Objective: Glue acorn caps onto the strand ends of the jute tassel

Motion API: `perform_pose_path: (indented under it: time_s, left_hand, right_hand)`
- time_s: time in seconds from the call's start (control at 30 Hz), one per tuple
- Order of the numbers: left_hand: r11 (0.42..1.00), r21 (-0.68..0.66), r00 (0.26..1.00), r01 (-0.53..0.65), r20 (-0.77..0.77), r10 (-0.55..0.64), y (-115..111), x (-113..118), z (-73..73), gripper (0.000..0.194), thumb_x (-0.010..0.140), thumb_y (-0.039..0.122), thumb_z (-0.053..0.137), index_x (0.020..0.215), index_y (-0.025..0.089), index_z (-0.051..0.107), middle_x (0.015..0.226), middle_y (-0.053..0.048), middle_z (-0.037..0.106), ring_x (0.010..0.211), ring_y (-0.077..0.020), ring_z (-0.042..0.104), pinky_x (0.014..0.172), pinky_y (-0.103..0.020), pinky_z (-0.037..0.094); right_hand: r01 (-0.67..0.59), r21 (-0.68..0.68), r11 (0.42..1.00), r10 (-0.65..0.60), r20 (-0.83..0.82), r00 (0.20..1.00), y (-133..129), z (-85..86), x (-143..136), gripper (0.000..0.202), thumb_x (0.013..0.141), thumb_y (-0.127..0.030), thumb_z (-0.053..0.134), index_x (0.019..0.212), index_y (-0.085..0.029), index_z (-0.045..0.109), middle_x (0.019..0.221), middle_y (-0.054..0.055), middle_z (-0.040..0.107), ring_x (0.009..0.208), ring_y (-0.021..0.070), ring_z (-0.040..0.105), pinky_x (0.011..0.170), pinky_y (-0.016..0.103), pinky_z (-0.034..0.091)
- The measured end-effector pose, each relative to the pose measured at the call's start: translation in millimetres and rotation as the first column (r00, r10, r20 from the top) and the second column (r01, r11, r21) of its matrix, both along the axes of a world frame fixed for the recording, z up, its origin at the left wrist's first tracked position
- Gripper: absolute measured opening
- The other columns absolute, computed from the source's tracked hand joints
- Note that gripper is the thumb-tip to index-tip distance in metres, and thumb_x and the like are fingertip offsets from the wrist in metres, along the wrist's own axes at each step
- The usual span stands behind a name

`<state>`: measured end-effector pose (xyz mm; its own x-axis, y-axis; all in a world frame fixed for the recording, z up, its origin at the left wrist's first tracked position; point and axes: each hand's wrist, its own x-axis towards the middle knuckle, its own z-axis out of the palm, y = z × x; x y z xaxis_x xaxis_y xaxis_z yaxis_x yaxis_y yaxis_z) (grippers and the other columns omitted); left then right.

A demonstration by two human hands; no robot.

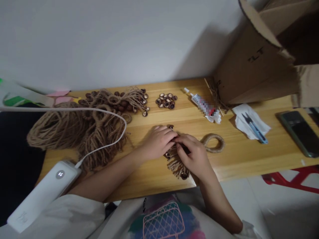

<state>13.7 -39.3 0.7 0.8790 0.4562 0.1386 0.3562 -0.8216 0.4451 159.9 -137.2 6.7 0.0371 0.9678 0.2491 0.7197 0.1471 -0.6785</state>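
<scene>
My left hand and my right hand meet near the table's front edge, fingertips pinched together. Between and beneath them lies a jute twine fringe with dark nut shells at its edges, one shell showing at the bottom. My fingers cover its upper middle, so the exact spot they pinch is hidden. Just right of my right hand rests a ring wrapped in twine. Beyond the hands sits a small cluster of halved nut shells.
At the left are a twine skein, knotted twine pieces and a white power bank with its cable. To the right lie a glue tube, blue thread snips on tissue, a phone and a cardboard box.
</scene>
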Motion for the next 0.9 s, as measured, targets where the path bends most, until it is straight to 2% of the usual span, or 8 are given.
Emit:
perform_pose_path:
  time_s: [0.4, 0.9]
  left_hand:
    - [1.000, -0.018, 1.000, 0.000, 0.003, 0.000, -0.5, 0.8, -0.4, 0.018, 0.091, 0.027, 0.048, 0.101, 0.017, 0.059, 0.094, -0.006, 0.065, 0.092, -0.0217, 0.056, 0.078, -0.036, 0.041]
    - [0.999, -0.046, 1.000, -0.004, -0.010, 0.004, -0.3, 1.1, 1.3, 0.019, 0.090, 0.027, 0.048, 0.101, 0.017, 0.060, 0.094, -0.007, 0.065, 0.093, -0.0222, 0.055, 0.079, -0.037, 0.042]
  right_hand:
    - [-0.002, -0.001, 1.000, 0.002, -0.012, 1.000, -0.3, -0.6, 1.0, 0.017, 0.084, -0.016, 0.048, 0.094, -0.019, 0.062, 0.093, 0.007, 0.067, 0.087, 0.0206, 0.062, 0.079, 0.035, 0.051]
    - [0.001, -0.003, 1.000, -0.001, -0.009, 1.000, -0.4, 0.7, 0.9, 0.018, 0.084, -0.016, 0.048, 0.094, -0.019, 0.062, 0.091, 0.007, 0.067, 0.085, 0.0206, 0.062, 0.076, 0.035, 0.051]
